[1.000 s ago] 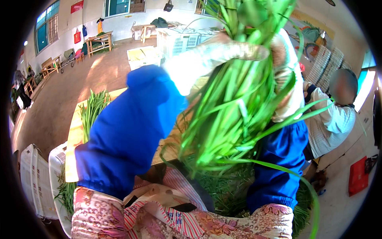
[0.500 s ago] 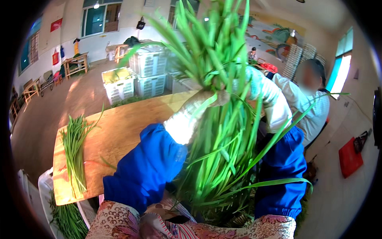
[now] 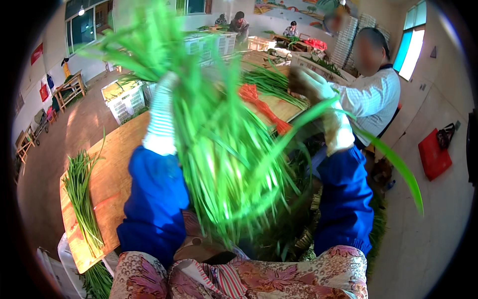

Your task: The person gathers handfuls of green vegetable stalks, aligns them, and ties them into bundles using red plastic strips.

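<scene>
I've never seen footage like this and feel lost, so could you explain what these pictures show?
No robot here: a wide fisheye camera on a person's head looks down, so straight edges bend. The gloved left hand and right hand emerge from blue sleeves. The left holds a big, blurred bunch of green leaves; the right is off to the side, its grip unclear. On the wooden table lie a smaller green bunch, at left, and red-orange strands farther back.
</scene>
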`<state>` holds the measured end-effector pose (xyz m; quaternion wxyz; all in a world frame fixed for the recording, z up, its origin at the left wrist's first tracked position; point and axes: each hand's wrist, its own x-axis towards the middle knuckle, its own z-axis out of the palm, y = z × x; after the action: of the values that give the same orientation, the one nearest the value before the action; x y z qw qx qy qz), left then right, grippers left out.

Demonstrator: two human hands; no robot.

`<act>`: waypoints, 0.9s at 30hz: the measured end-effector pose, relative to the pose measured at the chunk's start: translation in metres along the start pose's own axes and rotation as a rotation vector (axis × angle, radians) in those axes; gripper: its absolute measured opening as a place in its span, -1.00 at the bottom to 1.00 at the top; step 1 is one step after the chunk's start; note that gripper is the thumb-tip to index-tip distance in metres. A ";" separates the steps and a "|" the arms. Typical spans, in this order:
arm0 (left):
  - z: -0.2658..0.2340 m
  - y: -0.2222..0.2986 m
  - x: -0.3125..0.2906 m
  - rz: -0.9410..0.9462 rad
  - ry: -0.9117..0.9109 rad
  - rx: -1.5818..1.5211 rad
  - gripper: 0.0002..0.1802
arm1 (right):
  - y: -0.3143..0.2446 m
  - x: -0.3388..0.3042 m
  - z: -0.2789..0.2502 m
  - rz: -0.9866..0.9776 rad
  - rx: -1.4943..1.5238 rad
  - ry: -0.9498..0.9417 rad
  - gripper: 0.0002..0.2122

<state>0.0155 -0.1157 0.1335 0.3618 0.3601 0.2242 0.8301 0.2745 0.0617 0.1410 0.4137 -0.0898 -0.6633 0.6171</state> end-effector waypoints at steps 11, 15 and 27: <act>-0.114 0.056 0.018 0.170 0.333 0.001 -0.65 | 0.063 -0.082 0.035 0.170 -0.388 -0.006 -0.77; -0.111 0.055 0.023 0.192 0.365 -0.023 -0.66 | 0.029 -0.063 0.080 -0.500 -1.014 -0.206 -0.34; -0.163 0.068 0.050 0.177 0.450 0.184 -0.62 | 0.067 -0.062 0.094 -0.863 -1.457 -0.264 -0.88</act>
<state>-0.1622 -0.1388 0.0940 0.1943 0.2161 0.3413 0.8939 0.2261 -0.0322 0.0636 0.3708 -0.0004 -0.9132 -0.1690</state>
